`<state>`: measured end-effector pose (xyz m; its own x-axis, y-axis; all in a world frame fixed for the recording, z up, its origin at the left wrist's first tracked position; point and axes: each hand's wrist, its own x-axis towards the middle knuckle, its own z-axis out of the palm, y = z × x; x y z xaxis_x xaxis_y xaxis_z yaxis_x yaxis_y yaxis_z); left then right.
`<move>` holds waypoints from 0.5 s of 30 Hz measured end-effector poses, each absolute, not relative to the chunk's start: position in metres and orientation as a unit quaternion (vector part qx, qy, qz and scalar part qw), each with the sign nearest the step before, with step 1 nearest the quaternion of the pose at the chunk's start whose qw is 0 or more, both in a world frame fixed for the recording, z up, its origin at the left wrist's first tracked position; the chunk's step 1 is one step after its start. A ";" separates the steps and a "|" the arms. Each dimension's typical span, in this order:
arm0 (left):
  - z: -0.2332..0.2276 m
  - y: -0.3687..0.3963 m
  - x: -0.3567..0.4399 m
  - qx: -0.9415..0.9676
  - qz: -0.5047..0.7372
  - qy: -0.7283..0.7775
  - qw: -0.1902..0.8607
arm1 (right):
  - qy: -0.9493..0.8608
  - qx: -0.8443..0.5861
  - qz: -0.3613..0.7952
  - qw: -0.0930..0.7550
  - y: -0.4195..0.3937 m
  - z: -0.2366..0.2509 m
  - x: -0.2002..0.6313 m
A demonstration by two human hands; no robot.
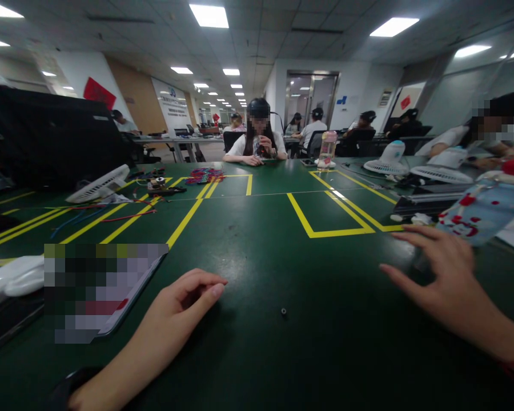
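My left hand [186, 305] is low over the green table [248, 354], its fingers curled and the thumb tip close to the index fingertip. Nothing shows between them. My right hand [448, 274] hovers on the other side with thumb and fingers spread, holding nothing. A dark patch behind its palm is too dim to make out. On the tabletop between both hands lies a small dark round piece [283, 311] with a paler centre, nearer my left hand and touched by neither. To the left of my left hand is a flat device with a blurred-out screen [143, 274].
A tilted blue patterned bottle [475, 205] and dark metal profiles [428, 200] lie beyond my right hand. White fans [388, 158] stand behind them. Bundled coloured wires [204, 176] lie at far left. Across the table sits a person [257, 137]; yellow tape marks the surface.
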<state>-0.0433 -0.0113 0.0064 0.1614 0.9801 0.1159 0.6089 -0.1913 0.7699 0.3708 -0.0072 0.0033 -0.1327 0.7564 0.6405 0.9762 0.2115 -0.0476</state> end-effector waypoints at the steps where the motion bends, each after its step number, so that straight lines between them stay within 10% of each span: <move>1: 0.006 -0.011 -0.044 0.704 0.317 0.566 0.289 | -0.769 -0.556 -0.152 0.276 -0.010 0.006 0.342; 8: 0.005 -0.012 -0.047 0.723 0.292 0.561 0.277 | -0.866 -0.438 0.154 0.183 -0.011 0.009 0.226; 15: 0.007 -0.012 -0.042 0.722 0.286 0.556 0.297 | -0.704 -0.650 -0.054 0.280 -0.002 0.034 0.357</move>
